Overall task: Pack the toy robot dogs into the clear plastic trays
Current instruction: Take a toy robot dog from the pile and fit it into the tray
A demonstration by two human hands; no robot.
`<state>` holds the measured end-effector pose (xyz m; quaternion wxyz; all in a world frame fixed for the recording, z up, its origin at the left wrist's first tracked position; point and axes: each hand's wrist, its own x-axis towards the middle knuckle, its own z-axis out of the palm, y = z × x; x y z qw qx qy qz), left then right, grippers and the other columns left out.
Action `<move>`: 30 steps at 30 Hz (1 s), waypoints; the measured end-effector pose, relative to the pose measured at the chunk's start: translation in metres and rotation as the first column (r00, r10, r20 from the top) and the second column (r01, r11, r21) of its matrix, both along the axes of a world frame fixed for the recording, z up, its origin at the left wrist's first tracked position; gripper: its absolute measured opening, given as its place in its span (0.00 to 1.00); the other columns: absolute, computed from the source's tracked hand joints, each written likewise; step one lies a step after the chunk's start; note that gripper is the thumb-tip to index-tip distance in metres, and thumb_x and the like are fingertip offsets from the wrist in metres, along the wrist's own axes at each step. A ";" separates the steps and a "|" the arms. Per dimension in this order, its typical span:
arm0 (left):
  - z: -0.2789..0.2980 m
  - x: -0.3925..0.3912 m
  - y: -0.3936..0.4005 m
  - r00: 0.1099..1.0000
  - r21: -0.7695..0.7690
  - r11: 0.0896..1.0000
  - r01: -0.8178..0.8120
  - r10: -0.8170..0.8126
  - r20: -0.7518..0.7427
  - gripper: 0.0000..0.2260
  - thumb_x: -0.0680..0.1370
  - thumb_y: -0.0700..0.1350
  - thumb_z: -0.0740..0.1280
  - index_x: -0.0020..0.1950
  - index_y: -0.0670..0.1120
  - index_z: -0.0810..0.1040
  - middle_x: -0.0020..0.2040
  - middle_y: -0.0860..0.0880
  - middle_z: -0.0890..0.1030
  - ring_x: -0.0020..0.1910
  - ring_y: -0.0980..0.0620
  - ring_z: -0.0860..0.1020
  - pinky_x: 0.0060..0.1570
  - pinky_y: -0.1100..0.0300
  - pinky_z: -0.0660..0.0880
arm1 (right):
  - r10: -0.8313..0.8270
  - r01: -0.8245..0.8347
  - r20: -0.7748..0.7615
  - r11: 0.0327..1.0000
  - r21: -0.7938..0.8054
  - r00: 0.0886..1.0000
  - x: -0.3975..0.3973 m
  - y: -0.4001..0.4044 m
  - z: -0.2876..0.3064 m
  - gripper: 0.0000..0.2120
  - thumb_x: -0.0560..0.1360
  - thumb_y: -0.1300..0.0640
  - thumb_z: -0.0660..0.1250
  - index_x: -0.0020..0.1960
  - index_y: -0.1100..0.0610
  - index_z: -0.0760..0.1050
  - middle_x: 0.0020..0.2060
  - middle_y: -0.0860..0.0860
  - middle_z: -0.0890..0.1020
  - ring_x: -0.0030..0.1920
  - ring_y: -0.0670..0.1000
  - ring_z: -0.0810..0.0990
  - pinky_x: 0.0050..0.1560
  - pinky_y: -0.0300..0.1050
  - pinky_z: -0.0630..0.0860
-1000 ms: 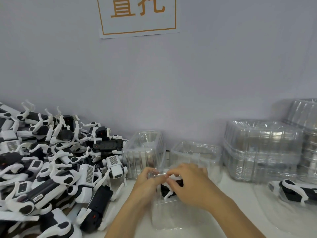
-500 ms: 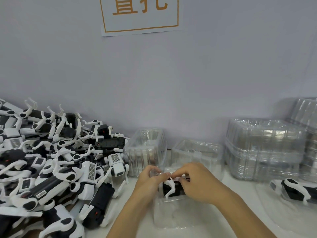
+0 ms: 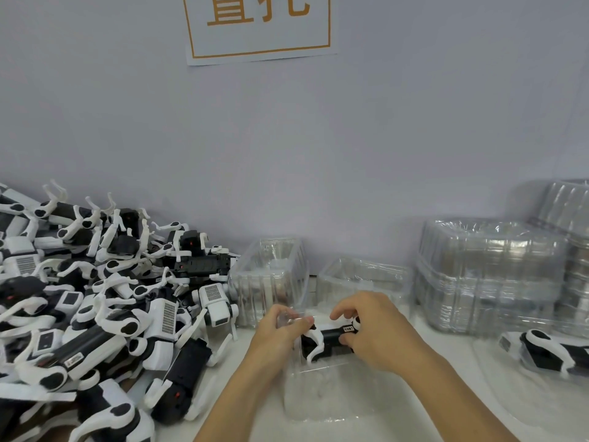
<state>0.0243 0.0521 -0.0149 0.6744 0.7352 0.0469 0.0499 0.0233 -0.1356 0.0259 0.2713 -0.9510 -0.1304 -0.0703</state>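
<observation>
Dog (image 3: 330, 341) sits between the two hands, partly down in a clear tray (image 3: 322, 393) on the white table (image 3: 446, 355). Body is black, boxy, lying lengthwise left to right; white curved legs fold against it, one white leg hooking down at its left end. A small label shows on top near the right end, beside a white-and-black round joint.

Left hand (image 3: 280, 338) pinches the tray's upper left edge, thumb and forefinger curled on the clear plastic, just touching the dog's left end. Right hand (image 3: 373, 333) grips the dog's right end, fingers curled over the top, thumb underneath.

Left of the left hand: a heap of dogs (image 3: 95, 298), black and white, legs tangled, some showing grey grilles. Beyond the hands, against the wall: two empty trays (image 3: 271, 275). Right of the right hand: tray stacks (image 3: 490, 275), and nearer, another dog (image 3: 551, 349) lying on clear plastic.
</observation>
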 end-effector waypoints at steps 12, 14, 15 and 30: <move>0.005 -0.002 -0.006 0.996 -0.023 0.996 -0.084 0.083 -0.036 0.05 0.78 0.46 0.70 0.49 0.46 0.79 0.44 0.51 0.83 0.44 0.55 0.80 0.42 0.60 0.69 | 0.066 -0.079 0.093 0.986 0.146 0.993 0.002 -0.007 0.009 0.12 0.75 0.59 0.68 0.42 0.41 0.81 0.43 0.38 0.80 0.46 0.37 0.77 0.44 0.27 0.71; 0.006 -0.002 -0.007 0.994 -0.030 0.994 -0.101 0.100 -0.045 0.05 0.79 0.45 0.67 0.47 0.45 0.79 0.45 0.49 0.81 0.43 0.52 0.77 0.41 0.60 0.69 | 0.053 -0.071 0.079 0.970 0.233 0.995 -0.001 -0.010 0.017 0.16 0.74 0.63 0.64 0.36 0.46 0.82 0.31 0.39 0.81 0.34 0.40 0.77 0.34 0.29 0.71; 0.006 -0.002 -0.008 0.994 -0.026 0.994 -0.104 0.103 -0.045 0.05 0.80 0.45 0.67 0.46 0.45 0.78 0.44 0.50 0.80 0.42 0.52 0.76 0.41 0.60 0.69 | 0.060 -0.069 0.046 0.969 0.237 0.997 -0.003 -0.012 0.021 0.16 0.73 0.65 0.62 0.35 0.48 0.82 0.29 0.42 0.81 0.31 0.44 0.77 0.31 0.32 0.73; 0.008 -0.001 -0.011 0.989 -0.030 0.990 -0.140 0.138 -0.050 0.07 0.81 0.43 0.64 0.47 0.42 0.78 0.43 0.47 0.78 0.42 0.51 0.73 0.42 0.58 0.67 | 0.110 -0.117 -0.128 0.992 -0.043 0.986 -0.012 -0.001 0.023 0.16 0.68 0.62 0.61 0.38 0.43 0.80 0.30 0.40 0.75 0.31 0.44 0.76 0.33 0.36 0.72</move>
